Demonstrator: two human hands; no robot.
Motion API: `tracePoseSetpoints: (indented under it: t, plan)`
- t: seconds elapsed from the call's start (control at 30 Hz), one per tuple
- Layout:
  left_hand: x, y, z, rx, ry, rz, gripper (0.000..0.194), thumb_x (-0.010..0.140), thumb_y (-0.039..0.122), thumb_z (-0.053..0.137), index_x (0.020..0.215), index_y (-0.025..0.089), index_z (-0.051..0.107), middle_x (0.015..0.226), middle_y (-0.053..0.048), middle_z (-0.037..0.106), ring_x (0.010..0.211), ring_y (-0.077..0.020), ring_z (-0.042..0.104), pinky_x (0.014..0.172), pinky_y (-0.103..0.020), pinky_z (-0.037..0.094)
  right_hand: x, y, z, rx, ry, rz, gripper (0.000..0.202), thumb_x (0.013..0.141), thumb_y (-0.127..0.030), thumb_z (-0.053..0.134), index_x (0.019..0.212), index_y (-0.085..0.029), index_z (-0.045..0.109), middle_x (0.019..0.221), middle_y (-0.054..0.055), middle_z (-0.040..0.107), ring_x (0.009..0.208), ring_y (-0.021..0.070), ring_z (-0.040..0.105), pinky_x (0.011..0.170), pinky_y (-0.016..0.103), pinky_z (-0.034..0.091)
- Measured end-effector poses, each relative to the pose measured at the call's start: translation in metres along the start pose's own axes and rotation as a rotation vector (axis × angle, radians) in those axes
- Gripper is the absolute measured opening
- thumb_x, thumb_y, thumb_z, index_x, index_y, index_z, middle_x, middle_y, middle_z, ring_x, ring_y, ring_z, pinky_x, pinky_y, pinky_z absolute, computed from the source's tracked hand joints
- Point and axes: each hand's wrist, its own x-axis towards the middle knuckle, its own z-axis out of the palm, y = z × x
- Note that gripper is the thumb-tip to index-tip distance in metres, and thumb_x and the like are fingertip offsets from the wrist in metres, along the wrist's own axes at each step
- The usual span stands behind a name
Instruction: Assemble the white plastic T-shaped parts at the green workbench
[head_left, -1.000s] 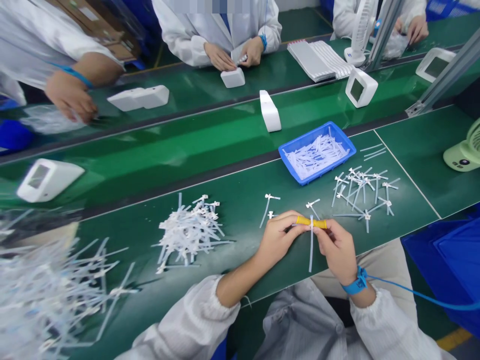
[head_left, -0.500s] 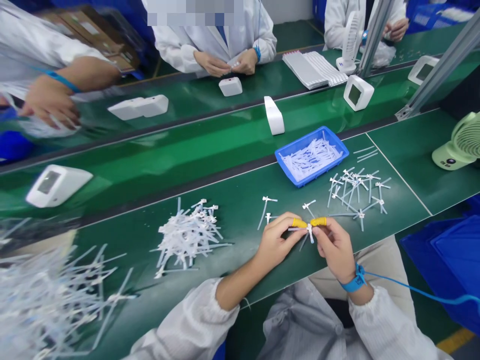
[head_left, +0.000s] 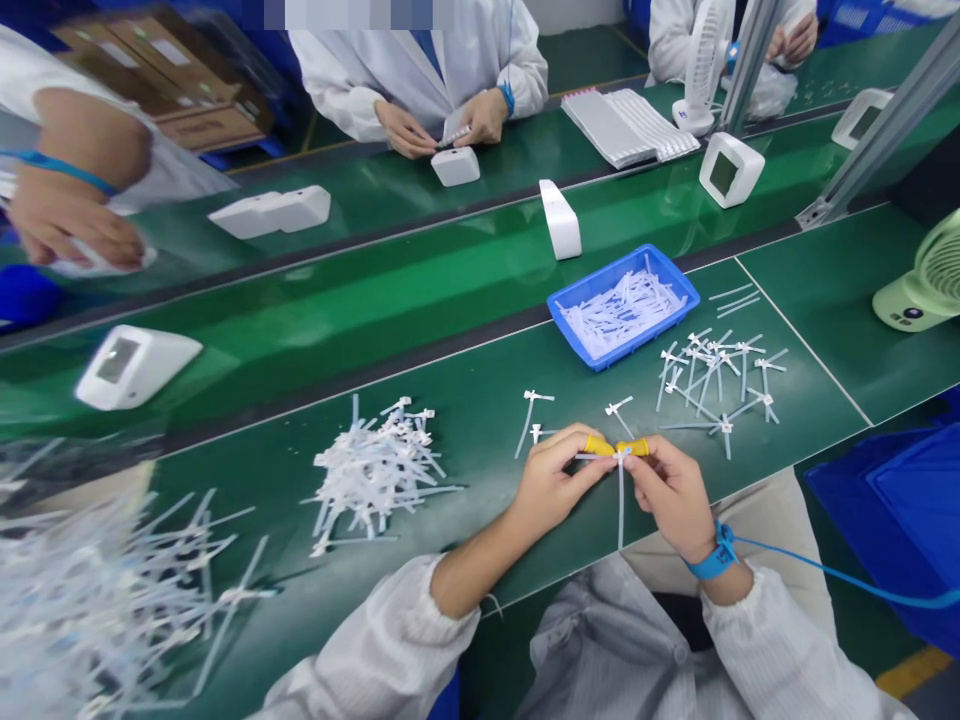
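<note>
- The white plastic strip assembly [head_left: 621, 505] is between your 2 hands, near the front edge of the green workbench [head_left: 465, 390]; 1 strip hangs down from its small connector and another points out to your left.
- Your left hand [head_left: 559, 472] has its thumb and index finger pinched on the assembly, with no visible gap; the forearm slants in from the lower left, bare between wrist and white cuff.
- Your right hand [head_left: 673, 492] meets it from the other side, index finger above and thumb below, closed at the connector; how firmly it presses, you cannot tell from this view.
- Your wrists sit lower than your fingertips, and the yellow finger cots [head_left: 634, 447] on your 2 index fingers point toward each other, nearly tip to tip.
- A blue wrist strap [head_left: 714, 556] circles your right wrist, its cord running off to the right.
- Just beyond your fingers lie 3 similar pieces, with a loose cluster [head_left: 718, 362] to their right.
- Farther out, the blue tray [head_left: 637, 347] holds loose white strips, and 3 more strips lie beside it.
- To your left are a compact heap [head_left: 379, 465] and a larger, blurred heap [head_left: 97, 600].
- Across the green conveyor [head_left: 300, 300], a co-worker's hands [head_left: 486, 116] handle a small part above a white housing [head_left: 456, 167].
</note>
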Motion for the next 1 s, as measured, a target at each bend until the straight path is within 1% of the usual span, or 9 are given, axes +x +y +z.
tracePoseSetpoints:
  t: [0.13,0.3,0.5,0.6,0.73,0.8,0.9,1.0]
  plan:
    - [0.000,-0.001,-0.002,-0.034,-0.032,0.001,0.022,0.103,0.038,0.076,0.091,0.019,0.080,0.091,-0.007,0.078,0.084,-0.0194,0.074,0.080,-0.031,0.060,0.001,-0.001,-0.001,-0.008,-0.004,0.022,0.033,0.096,-0.053,0.075,0.087,-0.021,0.074,0.055,-0.005,0.054,0.046,0.0108,0.046,0.045,0.023,0.039]
    - [0.001,0.001,-0.004,-0.066,-0.040,0.012,0.022,0.103,0.036,0.076,0.090,0.019,0.079,0.087,-0.006,0.077,0.078,-0.0175,0.072,0.073,-0.028,0.057,0.002,-0.003,-0.002,-0.040,-0.018,0.033,0.034,0.095,-0.052,0.076,0.083,-0.021,0.074,0.054,-0.005,0.054,0.047,0.0112,0.047,0.045,0.023,0.038]
    - [0.000,-0.002,-0.007,-0.022,-0.073,0.043,0.021,0.105,0.035,0.073,0.091,0.020,0.079,0.088,-0.006,0.077,0.079,-0.0173,0.072,0.075,-0.028,0.057,0.004,-0.004,-0.002,-0.067,-0.031,0.023,0.029,0.094,-0.047,0.076,0.082,-0.021,0.075,0.055,-0.005,0.054,0.048,0.0112,0.047,0.047,0.023,0.037]
    - [0.001,-0.005,-0.007,0.030,-0.048,0.037,0.021,0.105,0.035,0.072,0.093,0.021,0.079,0.091,-0.006,0.077,0.082,-0.0180,0.073,0.078,-0.029,0.058,0.007,-0.004,0.000,-0.070,-0.039,0.029,0.029,0.095,-0.046,0.074,0.081,-0.021,0.072,0.055,-0.006,0.053,0.048,0.0111,0.046,0.048,0.023,0.036]
    - [0.003,-0.006,-0.007,0.066,0.020,0.025,0.019,0.104,0.035,0.074,0.091,0.020,0.078,0.093,-0.006,0.078,0.085,-0.0188,0.074,0.081,-0.030,0.059,0.009,-0.003,0.003,-0.080,-0.054,-0.023,0.024,0.098,-0.045,0.070,0.091,-0.022,0.074,0.060,-0.006,0.055,0.052,0.0120,0.047,0.050,0.024,0.036]
    - [0.004,-0.005,-0.006,0.050,0.071,0.014,0.021,0.103,0.035,0.074,0.089,0.020,0.076,0.091,-0.005,0.077,0.082,-0.0181,0.073,0.078,-0.029,0.058,0.009,-0.002,0.003,-0.116,-0.096,-0.076,0.019,0.099,-0.038,0.068,0.091,-0.022,0.075,0.062,-0.005,0.056,0.056,0.0127,0.049,0.053,0.024,0.037]
    - [0.010,-0.003,-0.005,0.001,0.160,-0.043,0.022,0.103,0.036,0.072,0.089,0.019,0.073,0.087,-0.004,0.074,0.076,-0.0162,0.071,0.071,-0.026,0.057,0.007,0.000,0.003,-0.203,-0.252,-0.178,0.016,0.096,-0.025,0.067,0.083,-0.022,0.075,0.065,-0.005,0.061,0.060,0.0128,0.053,0.058,0.024,0.038]
    - [0.023,0.003,0.000,0.027,0.177,-0.122,0.022,0.101,0.038,0.072,0.090,0.019,0.072,0.084,-0.002,0.073,0.075,-0.0161,0.071,0.069,-0.026,0.058,0.006,0.001,0.003,-0.288,-0.385,-0.253,0.014,0.092,-0.020,0.071,0.079,-0.021,0.074,0.065,-0.006,0.061,0.061,0.0121,0.053,0.059,0.024,0.037]
